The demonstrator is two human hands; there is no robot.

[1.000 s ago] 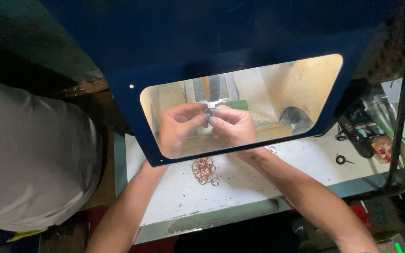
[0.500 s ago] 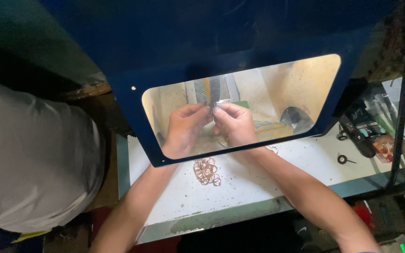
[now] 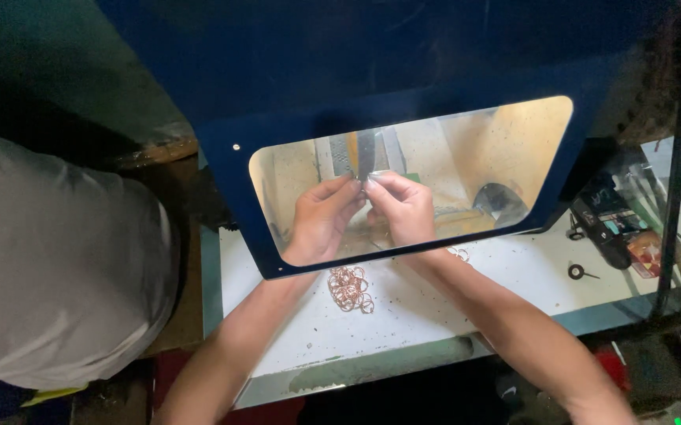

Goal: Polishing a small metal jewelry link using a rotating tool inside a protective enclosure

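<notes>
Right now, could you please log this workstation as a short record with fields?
Left hand: left hand raised behind the clear window of the blue guard, fingertips meeting the right's.
Right hand: right hand pinching a small item, too small to identify.
Bench: white worktop, speckled with debris.
Loose parts: heap of copper-coloured rings near the guard's lower edge.
Bystander: grey-clad person at left.

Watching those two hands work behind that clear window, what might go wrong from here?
The left hand and right hand pinch a tiny part right by the upright metal strip, so fingertips might touch it. The part could slip and drop. A forearm might scatter the pile of copper rings on the white bench.
</notes>
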